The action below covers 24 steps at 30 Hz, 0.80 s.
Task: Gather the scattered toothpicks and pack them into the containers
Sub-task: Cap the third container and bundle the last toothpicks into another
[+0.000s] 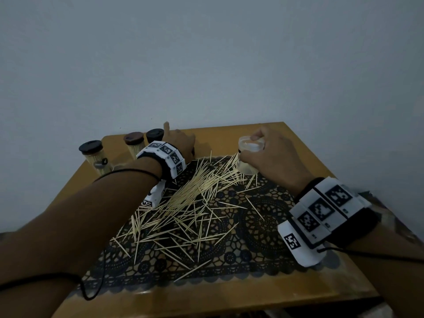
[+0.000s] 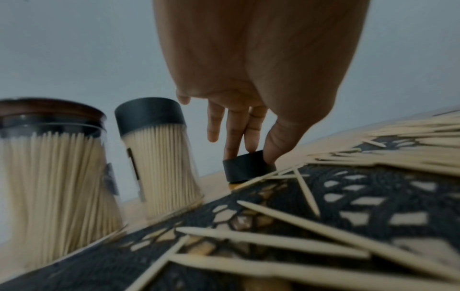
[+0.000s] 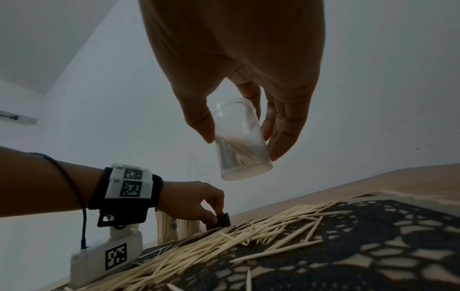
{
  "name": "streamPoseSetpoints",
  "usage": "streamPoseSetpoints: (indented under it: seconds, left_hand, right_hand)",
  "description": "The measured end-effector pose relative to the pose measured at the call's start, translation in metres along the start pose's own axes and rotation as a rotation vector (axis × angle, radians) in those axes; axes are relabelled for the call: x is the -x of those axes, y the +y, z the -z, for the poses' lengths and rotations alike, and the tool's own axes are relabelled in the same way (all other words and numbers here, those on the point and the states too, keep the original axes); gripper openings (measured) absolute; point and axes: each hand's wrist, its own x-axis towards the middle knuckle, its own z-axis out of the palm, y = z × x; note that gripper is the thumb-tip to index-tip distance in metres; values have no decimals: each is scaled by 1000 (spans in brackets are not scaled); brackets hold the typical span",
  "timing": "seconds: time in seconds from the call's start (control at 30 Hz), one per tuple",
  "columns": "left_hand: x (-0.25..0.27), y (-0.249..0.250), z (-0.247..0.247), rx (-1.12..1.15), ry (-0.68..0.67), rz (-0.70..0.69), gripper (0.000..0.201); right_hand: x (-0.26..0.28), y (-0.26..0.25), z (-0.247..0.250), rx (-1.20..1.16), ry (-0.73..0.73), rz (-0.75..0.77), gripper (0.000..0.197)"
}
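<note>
The right hand [image 1: 268, 152] grips a clear plastic cylindrical container [image 3: 241, 141] by its sides, thumb on one side and fingers on the other, and holds it lifted and tilted above the far right part of the black lace placemat [image 1: 263, 226]. A few toothpicks lie inside it; its mouth has no lid on it.

The left hand [image 1: 181, 143] pinches a small black round lid [image 2: 248, 166] between thumb and fingers at the far edge of the placemat, just right of the filled containers. The lid's lower edge sits at the wooden counter [image 1: 309, 157]; whether it rests fully on it I cannot tell.

A wide scatter of pale wooden toothpicks [image 1: 192, 203] covers the left and middle of the placemat, thickest between the two hands and thinning toward the near edge.

Three clear containers packed with upright toothpicks stand along the far left of the counter: a black-lidded one [image 1: 95, 159] farthest left, a brown-lidded one [image 1: 135, 143] beside it, and another black-lidded one [image 2: 156, 155] nearest the left hand.

Both wrists wear white bands with black square markers.
</note>
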Motion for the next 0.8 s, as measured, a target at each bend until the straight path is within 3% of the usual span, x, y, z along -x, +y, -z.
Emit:
streamPoseSetpoints:
  seconds: [0.17, 0.37, 0.53, 0.7, 0.8]
  left_hand:
    - [10, 6, 10, 88, 51, -22, 23]
    - [11, 51, 30, 525, -56, -201, 44]
    - [2, 94, 40, 460, -145, -399, 54]
    - [8, 103, 37, 532, -196, -355, 43]
    - [16, 95, 36, 437, -159, -404, 35]
  right_hand:
    - [-5, 1, 9, -27, 56, -20, 46]
    - [-11, 2, 24, -57, 159, -54, 43]
    - [0, 3, 22, -41, 115, -40, 41]
    - [9, 4, 11, -48, 50, -17, 35]
    - [8, 2, 5, -34, 44, 8, 37]
